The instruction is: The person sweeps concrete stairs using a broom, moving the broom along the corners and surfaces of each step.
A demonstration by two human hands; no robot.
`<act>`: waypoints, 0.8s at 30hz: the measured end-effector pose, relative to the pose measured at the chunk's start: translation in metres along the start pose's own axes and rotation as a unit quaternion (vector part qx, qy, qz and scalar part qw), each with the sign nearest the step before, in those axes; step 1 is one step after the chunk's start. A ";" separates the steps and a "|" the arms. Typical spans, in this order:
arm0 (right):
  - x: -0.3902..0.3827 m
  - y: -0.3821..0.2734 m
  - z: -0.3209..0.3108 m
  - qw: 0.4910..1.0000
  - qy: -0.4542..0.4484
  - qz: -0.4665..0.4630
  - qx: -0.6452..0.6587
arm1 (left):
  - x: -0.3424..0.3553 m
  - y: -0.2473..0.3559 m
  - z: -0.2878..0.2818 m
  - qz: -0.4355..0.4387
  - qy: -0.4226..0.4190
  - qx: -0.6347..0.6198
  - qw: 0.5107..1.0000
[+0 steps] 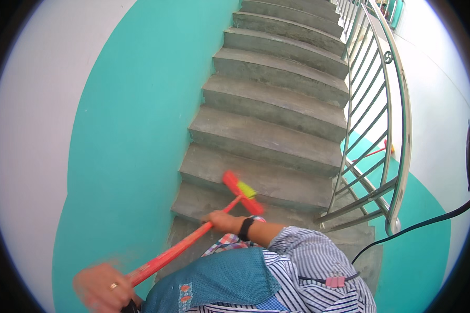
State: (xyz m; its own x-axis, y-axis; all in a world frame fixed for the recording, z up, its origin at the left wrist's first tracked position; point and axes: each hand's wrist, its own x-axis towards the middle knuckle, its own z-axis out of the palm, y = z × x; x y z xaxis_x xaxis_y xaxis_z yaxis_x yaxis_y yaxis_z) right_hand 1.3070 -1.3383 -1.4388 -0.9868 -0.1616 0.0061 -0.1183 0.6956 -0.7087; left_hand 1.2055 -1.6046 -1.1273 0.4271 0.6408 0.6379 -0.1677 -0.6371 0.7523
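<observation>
A broom with a red handle (169, 254) slants up and to the right across the front of my body. Its blurred head (228, 181), red with a yellow-green middle, is over the edge of a lower concrete step. My left hand (103, 287), with a ring on one finger and smeared by motion, is wrapped around the handle's near end at the lower left. Farther along, near the head, my right hand (222, 221) grips the handle, a black band around its wrist. Whether the bristles touch the step is too blurred to tell.
Grey concrete stairs (269, 125) climb away from me. A teal and white wall (136, 130) borders them on the left, a metal railing (404, 104) on the right. Beyond the railing lies a thin red-handled tool (371, 153). A black cable (412, 229) hangs at the right.
</observation>
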 end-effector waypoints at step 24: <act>-0.324 0.106 0.020 0.878 0.331 0.345 0.014 | 0.162 -0.251 0.020 -0.305 0.245 -0.041 0.919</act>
State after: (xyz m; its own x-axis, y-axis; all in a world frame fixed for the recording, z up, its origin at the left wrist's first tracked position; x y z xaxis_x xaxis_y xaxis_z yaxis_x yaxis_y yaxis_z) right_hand 1.6161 -1.2264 -1.5302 -0.6715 0.7404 -0.0292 0.5263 0.4488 -0.7222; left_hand 1.3342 -1.3498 -1.2159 0.0148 0.9970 0.0757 -0.1045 -0.0738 0.9918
